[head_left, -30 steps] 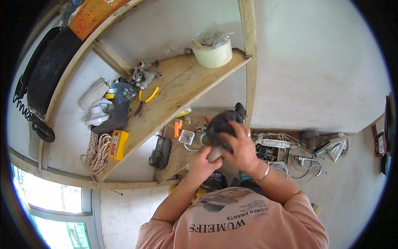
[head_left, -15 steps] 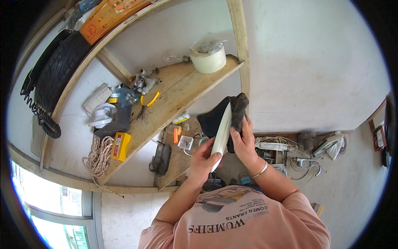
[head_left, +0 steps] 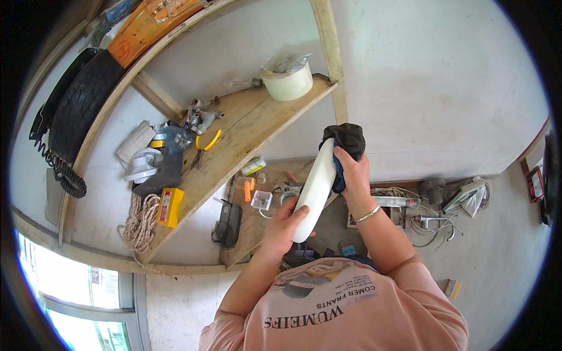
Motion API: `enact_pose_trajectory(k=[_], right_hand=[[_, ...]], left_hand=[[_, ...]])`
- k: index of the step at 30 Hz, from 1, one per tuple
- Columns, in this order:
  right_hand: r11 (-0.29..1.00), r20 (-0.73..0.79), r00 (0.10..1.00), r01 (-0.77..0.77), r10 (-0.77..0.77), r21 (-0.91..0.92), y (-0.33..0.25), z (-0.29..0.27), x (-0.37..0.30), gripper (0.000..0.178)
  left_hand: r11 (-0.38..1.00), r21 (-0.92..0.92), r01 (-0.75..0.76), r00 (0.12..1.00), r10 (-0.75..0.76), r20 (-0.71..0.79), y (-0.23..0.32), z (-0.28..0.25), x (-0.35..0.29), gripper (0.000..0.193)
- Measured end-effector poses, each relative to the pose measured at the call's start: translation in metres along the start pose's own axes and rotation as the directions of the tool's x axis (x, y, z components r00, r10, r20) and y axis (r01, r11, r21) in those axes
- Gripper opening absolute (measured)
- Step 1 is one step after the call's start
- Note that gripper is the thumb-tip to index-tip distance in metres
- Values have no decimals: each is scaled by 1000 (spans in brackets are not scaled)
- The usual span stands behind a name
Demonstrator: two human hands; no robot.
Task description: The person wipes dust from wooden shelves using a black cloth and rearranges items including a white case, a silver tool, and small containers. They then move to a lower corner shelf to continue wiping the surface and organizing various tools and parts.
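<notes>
Head view: your left hand (head_left: 285,225) grips white plastic cover (head_left: 313,187), right hand (head_left: 353,172) fingers press dark cloth (head_left: 346,140) on its top, lower part unwiped.

A storage corner of a home workshop or utility room. Rough wooden shelves (head_left: 257,126) are fixed against bare plastered walls (head_left: 445,88). The upper shelf carries a roll of wide tape (head_left: 288,82), yellow-handled pliers (head_left: 205,146), metal pipe fittings (head_left: 200,114) and a yellow box (head_left: 168,207). A coil of rope (head_left: 140,222) lies at the shelf's end, and a rubber tyre (head_left: 79,117) rests on the shelf beyond. Loose cables and fittings (head_left: 430,219) lie at the base of the wall. A window (head_left: 88,298) lights the lower left.
</notes>
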State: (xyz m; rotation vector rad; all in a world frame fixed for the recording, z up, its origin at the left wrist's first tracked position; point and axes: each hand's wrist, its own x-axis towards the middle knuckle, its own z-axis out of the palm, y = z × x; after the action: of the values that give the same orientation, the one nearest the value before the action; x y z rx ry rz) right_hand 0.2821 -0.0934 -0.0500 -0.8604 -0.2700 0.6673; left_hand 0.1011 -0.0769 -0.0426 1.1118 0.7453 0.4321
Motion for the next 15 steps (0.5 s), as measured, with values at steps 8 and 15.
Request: enact_pose_trajectory(k=[8,15], right_hand=[[987,119,981,157,-152,-33,39,24,-69,33],[999,42,999,-34,34,1,-4,25,-23,24]], left_hand=[[866,211,-454,844,493,-208,10,4,31,37],[966,85,-244,969,247,-28,-13,3,16,42]])
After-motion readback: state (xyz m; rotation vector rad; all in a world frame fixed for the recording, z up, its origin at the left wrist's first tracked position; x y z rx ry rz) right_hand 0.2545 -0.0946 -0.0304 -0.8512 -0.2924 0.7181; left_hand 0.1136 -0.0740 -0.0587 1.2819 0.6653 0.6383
